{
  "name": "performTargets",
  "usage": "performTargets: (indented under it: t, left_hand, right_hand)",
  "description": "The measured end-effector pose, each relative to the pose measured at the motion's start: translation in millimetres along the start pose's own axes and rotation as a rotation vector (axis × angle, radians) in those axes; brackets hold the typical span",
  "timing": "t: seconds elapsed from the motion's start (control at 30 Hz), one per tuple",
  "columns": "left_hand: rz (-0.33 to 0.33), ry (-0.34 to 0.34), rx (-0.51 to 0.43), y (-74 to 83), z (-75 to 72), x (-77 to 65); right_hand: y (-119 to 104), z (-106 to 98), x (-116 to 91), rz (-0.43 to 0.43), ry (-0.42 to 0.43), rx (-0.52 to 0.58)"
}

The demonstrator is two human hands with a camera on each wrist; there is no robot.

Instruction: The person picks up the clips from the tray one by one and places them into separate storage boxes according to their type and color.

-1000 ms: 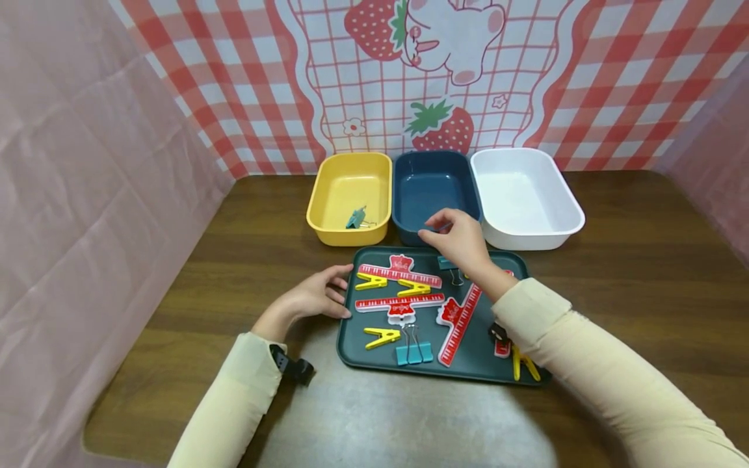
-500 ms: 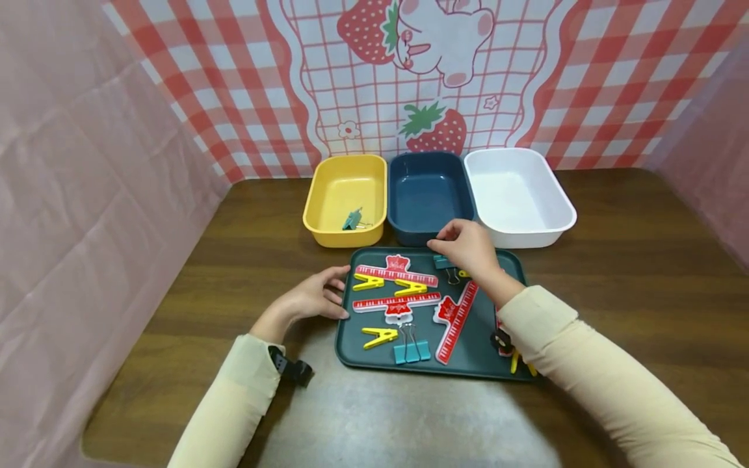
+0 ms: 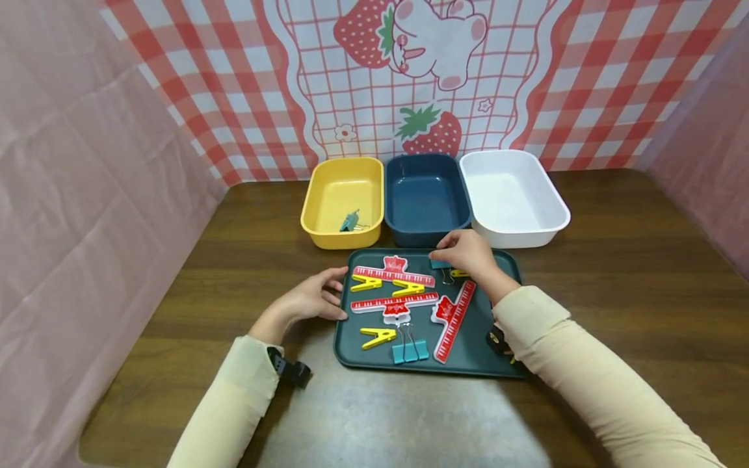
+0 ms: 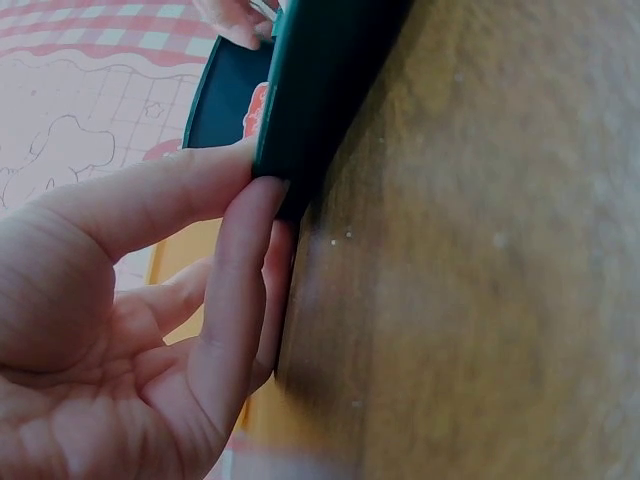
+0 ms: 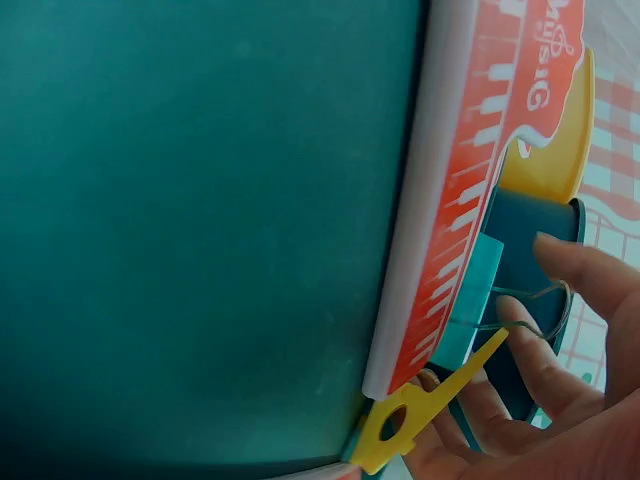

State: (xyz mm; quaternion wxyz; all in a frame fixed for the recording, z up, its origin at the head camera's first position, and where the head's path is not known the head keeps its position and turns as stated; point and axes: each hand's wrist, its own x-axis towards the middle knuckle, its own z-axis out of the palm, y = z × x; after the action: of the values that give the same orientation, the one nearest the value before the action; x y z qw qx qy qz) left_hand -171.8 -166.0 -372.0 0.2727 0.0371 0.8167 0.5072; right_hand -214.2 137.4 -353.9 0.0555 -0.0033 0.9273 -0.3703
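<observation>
My left hand (image 3: 313, 300) rests at the left edge of a dark green tray (image 3: 462, 364), fingertips against its rim (image 4: 275, 120). My right hand (image 3: 471, 255) is low over the tray's far edge, thumb and forefinger apart on either side of the wire handle of a teal binder clip (image 5: 473, 290). A yellow clothespin (image 5: 405, 420) lies beside that clip, close to the other fingers. Red-and-white piano-keyboard clips (image 3: 393, 302), several yellow clothespins (image 3: 377, 337) and another teal binder clip (image 3: 409, 351) lie on the tray. The right sleeve hides the tray's right side.
Behind the tray stand a yellow bin (image 3: 313, 221), a dark blue bin (image 3: 427, 237) and a white bin (image 3: 521, 239) side by side. One teal binder clip (image 3: 351, 221) lies in the yellow bin. A checked cloth (image 3: 251, 78) hangs behind them.
My right hand has come down from the blue bin's front edge to the binder clip at the tray's far side. The left hand stays at the tray edge. The view shifts slightly.
</observation>
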Motion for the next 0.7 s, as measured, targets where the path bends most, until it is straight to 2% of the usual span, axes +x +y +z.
performTargets:
  t: [0.37, 0.53, 0.7]
  left_hand:
    - [-0.021, 0.016, 0.009, 0.4, 0.2, 0.0]
    - [-0.015, 0.011, 0.007, -0.7, 0.0, 0.1]
    - [0.002, 0.001, 0.003, -1.5, -0.7, 0.3]
  right_hand:
    - [-2.5, 7.9, 2.8, 0.0, -0.065, -0.109]
    - [-4.3, 7.0, 0.9, -0.028, -0.061, -0.117]
    - [-3.7, 5.7, 1.7, -0.01, -0.059, -0.103]
